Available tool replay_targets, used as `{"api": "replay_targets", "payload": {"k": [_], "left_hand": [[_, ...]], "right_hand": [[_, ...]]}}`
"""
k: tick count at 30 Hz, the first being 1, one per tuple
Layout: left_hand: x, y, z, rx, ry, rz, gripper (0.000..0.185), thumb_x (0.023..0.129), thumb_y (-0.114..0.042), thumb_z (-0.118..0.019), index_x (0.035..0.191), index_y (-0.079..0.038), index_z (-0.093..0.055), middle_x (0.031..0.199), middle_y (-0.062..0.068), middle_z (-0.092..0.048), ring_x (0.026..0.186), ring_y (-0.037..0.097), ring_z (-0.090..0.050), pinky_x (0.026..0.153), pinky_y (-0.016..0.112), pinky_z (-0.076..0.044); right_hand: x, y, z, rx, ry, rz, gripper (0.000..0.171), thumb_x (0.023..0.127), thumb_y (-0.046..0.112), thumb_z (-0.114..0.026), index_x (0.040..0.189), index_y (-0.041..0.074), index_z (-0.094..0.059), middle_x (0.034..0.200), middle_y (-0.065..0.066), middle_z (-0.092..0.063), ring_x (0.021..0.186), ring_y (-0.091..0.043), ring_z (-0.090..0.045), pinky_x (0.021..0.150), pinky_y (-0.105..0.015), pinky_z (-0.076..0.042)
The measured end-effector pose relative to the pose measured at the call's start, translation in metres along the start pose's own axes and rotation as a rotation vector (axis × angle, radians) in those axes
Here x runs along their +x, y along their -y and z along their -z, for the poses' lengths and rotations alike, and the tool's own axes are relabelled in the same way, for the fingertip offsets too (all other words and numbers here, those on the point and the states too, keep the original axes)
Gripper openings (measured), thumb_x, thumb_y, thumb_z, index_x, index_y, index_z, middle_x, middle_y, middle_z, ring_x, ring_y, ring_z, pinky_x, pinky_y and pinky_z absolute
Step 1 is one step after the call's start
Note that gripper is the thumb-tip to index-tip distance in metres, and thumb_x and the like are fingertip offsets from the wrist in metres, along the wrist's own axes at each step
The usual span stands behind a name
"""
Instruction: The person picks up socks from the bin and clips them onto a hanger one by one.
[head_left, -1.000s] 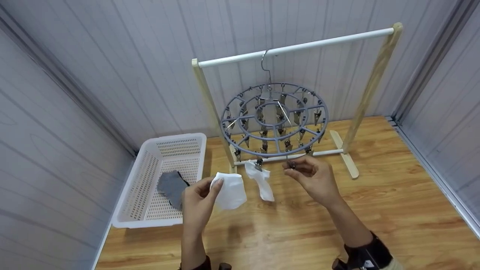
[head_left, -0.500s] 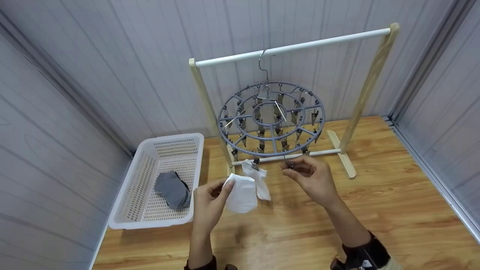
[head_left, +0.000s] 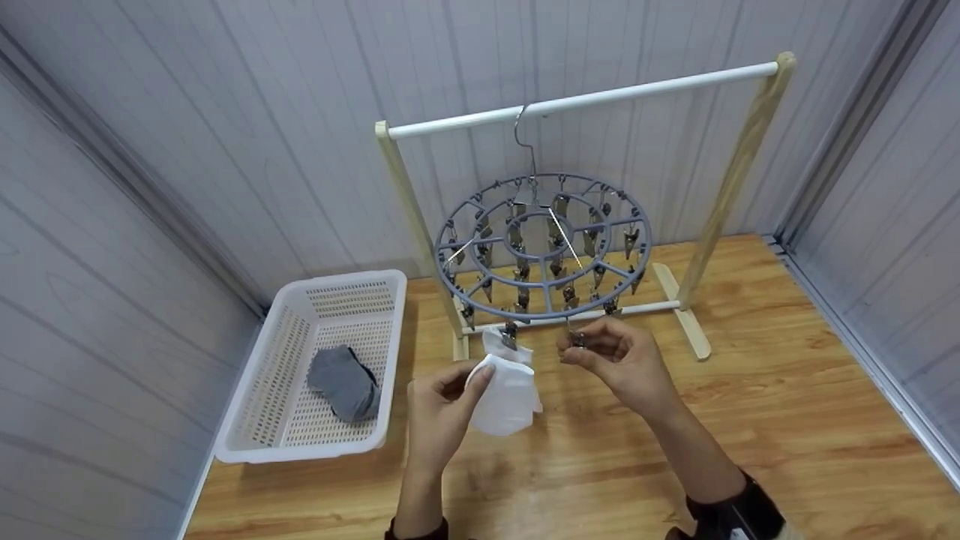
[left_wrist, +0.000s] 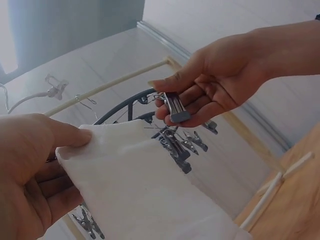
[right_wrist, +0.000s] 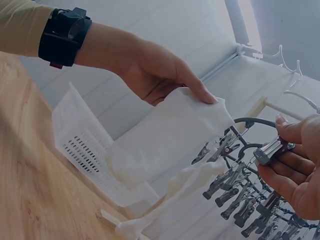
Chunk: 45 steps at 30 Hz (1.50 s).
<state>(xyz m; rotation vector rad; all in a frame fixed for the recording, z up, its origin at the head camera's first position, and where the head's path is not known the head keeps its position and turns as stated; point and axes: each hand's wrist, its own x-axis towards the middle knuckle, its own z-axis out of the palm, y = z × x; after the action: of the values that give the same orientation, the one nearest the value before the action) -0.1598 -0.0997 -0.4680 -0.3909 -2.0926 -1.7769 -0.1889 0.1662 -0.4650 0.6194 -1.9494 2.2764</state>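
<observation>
Between thumb and fingers, my left hand [head_left: 442,412] pinches a white sock [head_left: 504,397] by its cuff. That sock hangs in front of a second white sock [right_wrist: 192,180], which is held by a clip [head_left: 510,335] on the round hanger's front rim. My right hand [head_left: 626,364] pinches another metal clip [left_wrist: 175,107] of the same hanger, just right of the socks. No cloth shows in that clip. The round grey hanger [head_left: 547,285] hangs above both hands, with several metal clips around its rings.
A wooden stand with a white top rail [head_left: 600,97] carries the hanger. To the left a white perforated basket [head_left: 247,442] holds grey socks [head_left: 345,382]. Panelled walls [head_left: 300,112] close in the back and sides of the wooden surface [head_left: 787,420].
My left hand has carried its white sock rightward, from beside the basket to in front of the clipped sock. The right hand stays at its clip with little movement.
</observation>
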Motion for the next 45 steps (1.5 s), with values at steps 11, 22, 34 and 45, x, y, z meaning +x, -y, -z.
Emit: {"api": "replay_targets", "payload": {"k": [11,22,34,45], "left_hand": [[-0.003,-0.002,-0.022,-0.050,0.023,0.045,0.011,0.094,-0.011,-0.082,0.103,-0.005,-0.084,0.094,0.007,-0.081,0.077,0.022,-0.077,0.067,0.030,-0.063],[-0.005,0.002,-0.041,-0.085,0.015,0.030,0.009,0.093,-0.010,-0.083,0.100,-0.004,-0.084,0.097,0.007,-0.081,0.084,0.019,-0.078,0.073,0.031,-0.064],[-0.007,0.005,-0.046,-0.103,0.018,0.022,0.010,0.093,-0.010,-0.083,0.101,-0.004,-0.084,0.097,0.007,-0.081,0.085,0.021,-0.078,0.074,0.033,-0.064],[-0.011,0.005,-0.049,-0.082,0.046,-0.006,0.011,0.094,-0.011,-0.083,0.103,-0.006,-0.084,0.097,0.004,-0.081,0.084,0.019,-0.077,0.073,0.033,-0.064]], "right_hand": [[0.000,0.002,-0.002,-0.011,0.010,-0.002,0.022,0.092,-0.007,-0.077,0.109,-0.016,-0.065,0.105,-0.025,-0.077,0.095,-0.029,-0.078,0.086,-0.043,-0.063],[-0.001,-0.001,-0.004,0.019,-0.020,0.023,0.016,0.096,-0.005,-0.073,0.105,-0.015,-0.064,0.104,-0.024,-0.077,0.093,-0.030,-0.079,0.085,-0.045,-0.063],[-0.003,-0.003,-0.007,0.059,-0.029,0.059,0.015,0.097,-0.004,-0.073,0.103,-0.015,-0.065,0.102,-0.030,-0.075,0.094,-0.029,-0.078,0.090,-0.040,-0.062],[-0.005,-0.002,-0.012,0.083,-0.024,0.065,0.016,0.098,-0.004,-0.071,0.104,-0.018,-0.064,0.100,-0.025,-0.077,0.095,-0.028,-0.078,0.091,-0.040,-0.062]]}}
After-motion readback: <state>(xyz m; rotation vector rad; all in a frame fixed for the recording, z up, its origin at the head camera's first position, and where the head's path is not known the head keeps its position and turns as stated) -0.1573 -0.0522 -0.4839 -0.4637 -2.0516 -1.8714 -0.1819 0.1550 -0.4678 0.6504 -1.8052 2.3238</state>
